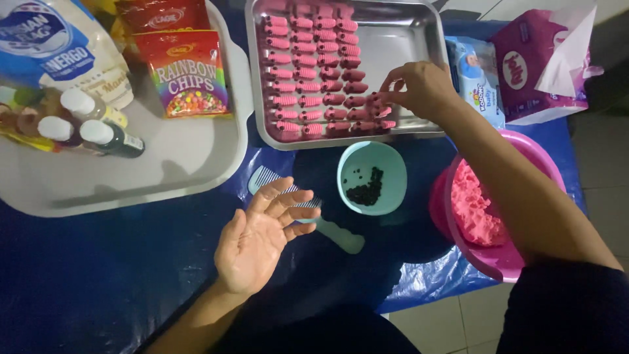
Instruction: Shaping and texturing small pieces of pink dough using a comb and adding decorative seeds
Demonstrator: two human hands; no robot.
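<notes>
A metal baking tray (406, 39) holds several rows of small ridged pink dough pieces (314, 72). My right hand (422, 88) reaches over the tray's near right part, its fingertips pinched on a pink dough piece (380, 99) at the end of a row. My left hand (259, 239) hovers palm up, fingers spread and holding nothing, just above a pale comb (331, 229) lying on the dark blue cloth. A light blue bowl (386, 196) with small dark bits stands between the hands.
A pink basin (524, 259) of pink dough sits at the right under my forearm. A white tray (177, 164) at left carries snack packets, a flour bag and small colouring bottles (108, 134). Tissue and wipe packs (524, 65) lie at the far right. Tiled floor shows at bottom right.
</notes>
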